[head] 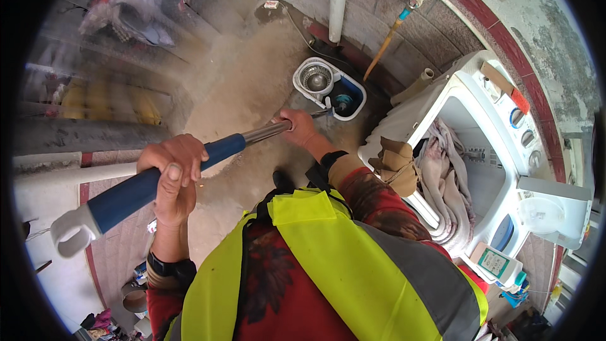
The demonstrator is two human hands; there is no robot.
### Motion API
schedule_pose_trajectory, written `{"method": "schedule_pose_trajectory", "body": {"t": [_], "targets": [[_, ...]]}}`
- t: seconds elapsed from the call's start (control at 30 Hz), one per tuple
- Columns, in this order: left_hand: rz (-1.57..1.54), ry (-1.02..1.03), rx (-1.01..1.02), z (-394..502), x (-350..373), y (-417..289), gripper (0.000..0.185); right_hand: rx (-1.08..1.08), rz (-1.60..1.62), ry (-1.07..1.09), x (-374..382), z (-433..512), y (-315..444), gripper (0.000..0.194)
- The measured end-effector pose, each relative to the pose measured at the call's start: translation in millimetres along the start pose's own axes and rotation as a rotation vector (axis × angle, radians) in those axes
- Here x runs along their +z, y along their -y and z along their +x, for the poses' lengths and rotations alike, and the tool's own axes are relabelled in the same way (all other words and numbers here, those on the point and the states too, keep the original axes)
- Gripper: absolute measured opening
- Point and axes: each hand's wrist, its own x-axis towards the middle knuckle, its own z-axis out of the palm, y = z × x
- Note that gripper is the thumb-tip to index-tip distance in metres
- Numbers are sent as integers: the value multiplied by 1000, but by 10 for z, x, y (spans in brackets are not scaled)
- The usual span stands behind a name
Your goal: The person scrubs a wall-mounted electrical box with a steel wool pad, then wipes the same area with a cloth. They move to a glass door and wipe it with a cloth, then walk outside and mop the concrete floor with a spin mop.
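My left hand point(176, 175) is wrapped around the blue grip of a mop handle point(222, 150), which has a white hanging loop point(75, 230) at its end. Farther down, my right hand point(299, 128) grips the bare metal pole point(268, 132). The pole slopes away to a white-rimmed spin-mop bucket point(361, 104) on the floor, its lower end over the bucket's near rim. Inside the deep blue side sits a teal round part point(343, 101); whether mop strands are there I cannot tell. A spinner basket point(316, 79) fills the bucket's other side.
At right stands a twin-tub washing machine point(513, 151), lid up, with crumpled fabric point(442, 175) spilling over its edge. Brown folded material point(395, 166) and a white bottle point(497, 265) sit on it. A hose point(382, 49) and pipe point(339, 0) run down the wall. Shelving point(94, 135) lines the left.
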Motion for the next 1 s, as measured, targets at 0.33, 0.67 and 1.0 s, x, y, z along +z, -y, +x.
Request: {"method": "schedule_pose_trajectory", "body": {"t": [0.33,0.67,1.0], "targets": [[-222,308,193,265,-315,-720,30,-142,-71,273,-281,195,259,15],[-119,-189,229,379,-357,-684,27,-133,122,-34,-11,387,359,19],[80,-442,174,404,-205,-506,33,-101,82,210,-195,546,340,24]]}}
